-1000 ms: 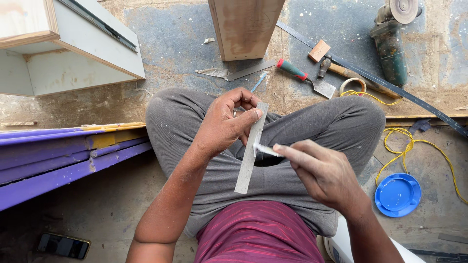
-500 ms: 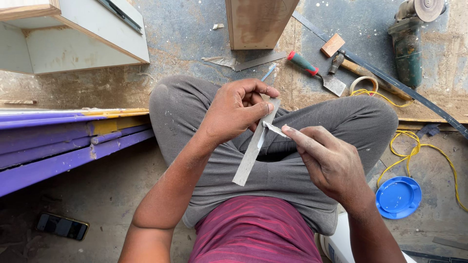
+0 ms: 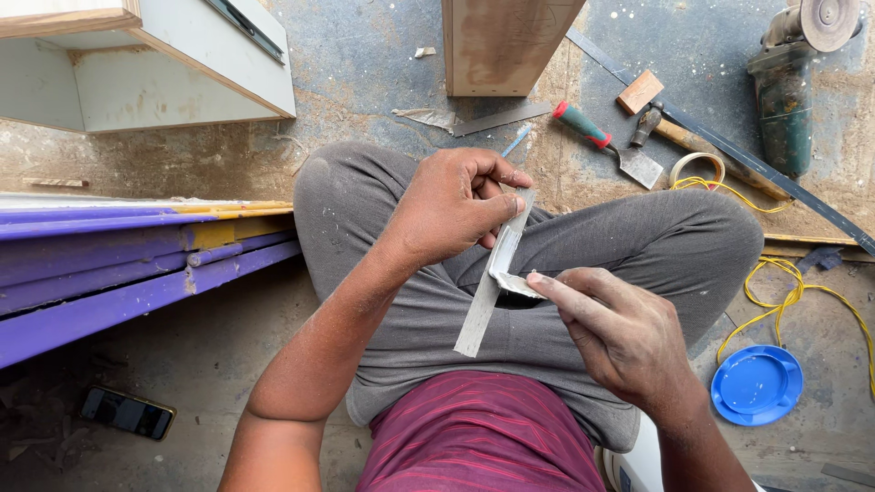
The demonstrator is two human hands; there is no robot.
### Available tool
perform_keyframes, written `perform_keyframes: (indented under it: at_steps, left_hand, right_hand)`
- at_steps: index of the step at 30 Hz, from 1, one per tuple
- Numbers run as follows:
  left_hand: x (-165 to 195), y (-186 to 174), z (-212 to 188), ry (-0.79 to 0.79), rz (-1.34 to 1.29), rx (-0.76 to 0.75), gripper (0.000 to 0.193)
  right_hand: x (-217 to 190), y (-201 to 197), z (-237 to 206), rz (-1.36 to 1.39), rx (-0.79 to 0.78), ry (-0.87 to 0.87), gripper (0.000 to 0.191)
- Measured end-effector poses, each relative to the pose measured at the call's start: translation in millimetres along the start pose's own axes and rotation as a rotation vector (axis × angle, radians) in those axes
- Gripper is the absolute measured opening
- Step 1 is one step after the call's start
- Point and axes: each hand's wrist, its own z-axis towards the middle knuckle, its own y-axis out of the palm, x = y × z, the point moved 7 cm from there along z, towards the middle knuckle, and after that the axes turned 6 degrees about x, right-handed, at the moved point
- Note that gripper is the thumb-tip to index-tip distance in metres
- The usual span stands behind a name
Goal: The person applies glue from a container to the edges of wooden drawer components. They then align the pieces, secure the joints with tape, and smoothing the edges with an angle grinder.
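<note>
I sit cross-legged in grey trousers on a dusty floor. My left hand (image 3: 454,205) grips the upper end of a long pale grey strip (image 3: 483,301) that hangs down over my lap. My right hand (image 3: 620,333) pinches a short folded-out piece of that same strip between thumb and fingertips, just below my left hand. The strip bends sharply where the two hands meet.
Purple boards (image 3: 109,264) lie at the left, a white cabinet (image 3: 146,64) behind them. A wooden box (image 3: 501,46), a scraper (image 3: 606,146), a hammer (image 3: 674,128), a tape roll (image 3: 697,169), an angle grinder (image 3: 797,82), yellow cable (image 3: 802,292), a blue lid (image 3: 756,383) and a phone (image 3: 126,412) surround me.
The view has shifted slightly. My hands have stayed on the strip, and its fold between them has become sharper, with the short piece now sticking out toward my right hand.
</note>
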Motion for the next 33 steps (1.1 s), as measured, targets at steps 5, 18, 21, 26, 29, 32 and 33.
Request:
perform_keyframes:
  at_steps: [5, 18, 21, 26, 29, 32, 33]
  left_hand:
    - [3, 4, 1, 0.016, -0.024, -0.019, 0.025]
    - [9, -5, 8, 0.027, -0.027, -0.015, 0.025]
    - [7, -13, 12, 0.023, -0.040, 0.014, 0.025]
    - [3, -21, 17, 0.037, -0.042, 0.032, 0.026]
    - [4, -20, 17, 0.052, -0.037, 0.019, 0.026]
    - [5, -19, 16, 0.040, -0.018, 0.023, 0.026]
    - [6, -19, 15, 0.039, -0.036, 0.015, 0.026]
  right_hand:
    - [6, -3, 5, -0.044, 0.044, 0.044, 0.043]
    - [-5, 7, -5, 0.042, 0.020, 0.016, 0.048]
    - [-20, 21, -16, 0.112, -0.062, 0.000, 0.048]
    - [-31, 22, -23, 0.252, -0.063, -0.069, 0.047]
    - [-14, 12, -18, 0.246, -0.039, 0.038, 0.048]
    - [-3, 4, -7, 0.119, 0.012, 0.066, 0.046]
    - [-3, 3, -5, 0.068, 0.030, 0.062, 0.045]
